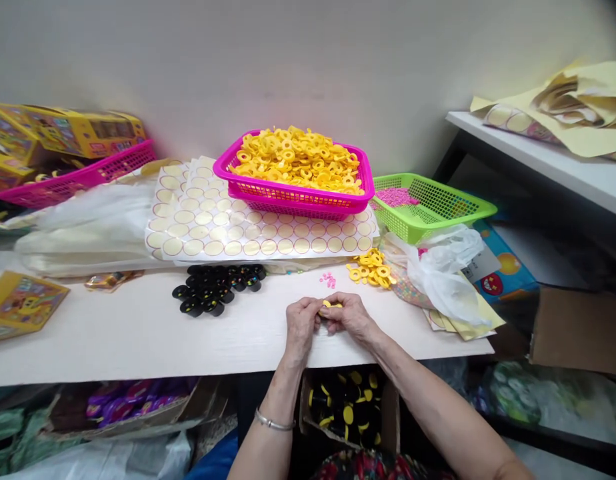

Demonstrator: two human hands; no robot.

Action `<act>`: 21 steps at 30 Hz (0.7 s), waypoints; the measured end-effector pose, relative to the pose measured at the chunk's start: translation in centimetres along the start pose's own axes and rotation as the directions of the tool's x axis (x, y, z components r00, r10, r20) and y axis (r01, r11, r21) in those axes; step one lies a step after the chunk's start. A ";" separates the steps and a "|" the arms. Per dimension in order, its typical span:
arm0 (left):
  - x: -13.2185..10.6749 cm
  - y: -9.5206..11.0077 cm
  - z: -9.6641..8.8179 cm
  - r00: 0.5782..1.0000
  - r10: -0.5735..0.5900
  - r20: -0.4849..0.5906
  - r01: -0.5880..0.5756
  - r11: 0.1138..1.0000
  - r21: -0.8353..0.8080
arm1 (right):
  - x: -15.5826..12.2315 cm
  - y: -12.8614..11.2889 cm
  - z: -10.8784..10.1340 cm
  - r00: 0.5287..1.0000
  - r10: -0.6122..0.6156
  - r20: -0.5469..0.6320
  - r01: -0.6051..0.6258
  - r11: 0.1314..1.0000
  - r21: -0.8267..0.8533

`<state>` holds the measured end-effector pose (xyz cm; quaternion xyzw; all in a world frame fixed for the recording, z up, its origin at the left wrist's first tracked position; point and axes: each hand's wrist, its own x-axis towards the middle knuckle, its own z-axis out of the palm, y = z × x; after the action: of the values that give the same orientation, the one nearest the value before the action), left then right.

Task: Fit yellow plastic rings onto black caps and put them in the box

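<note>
My left hand [301,323] and my right hand [351,314] meet over the near edge of the white table [138,333]. Both are pinched on one small yellow ring piece [329,305] between the fingertips. A few tiny pink bits [329,279] lie just beyond the hands. A small heap of yellow rings [372,269] sits to the right of them. A cluster of black round parts [217,288] lies to the left of my hands.
A pink basket [294,193] heaped with yellow rings stands on sheets of round stickers [208,227]. A green basket [428,207] holds pink bits. Plastic bags [445,267], yellow boxes [63,133] and another pink basket [78,177] flank them. A carton of black-yellow parts [345,407] sits under the table.
</note>
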<state>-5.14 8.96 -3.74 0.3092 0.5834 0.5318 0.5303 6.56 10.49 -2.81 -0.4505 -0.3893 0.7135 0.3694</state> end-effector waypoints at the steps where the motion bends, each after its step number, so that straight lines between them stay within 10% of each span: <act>1: 0.1 0.1 0.0 1.000 0.001 0.005 -0.001 1.000 0.022 | 0.0 0.0 0.0 1.000 0.010 0.001 -0.010 1.000 -0.002; 11: 0.6 0.1 0.2 0.998 0.060 -0.021 -0.058 0.995 0.076 | 0.0 0.3 -0.2 1.000 0.007 0.024 -0.008 0.999 0.044; 21: -1.1 0.2 -1.1 0.980 0.091 0.175 -0.106 0.991 0.079 | -1.3 1.1 -0.7 0.995 -0.085 0.061 0.077 0.990 0.116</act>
<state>-5.98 7.63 -3.34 0.4049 0.5426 0.5029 0.5373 7.42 8.98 -3.53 -0.3889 -0.3782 0.7333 0.4100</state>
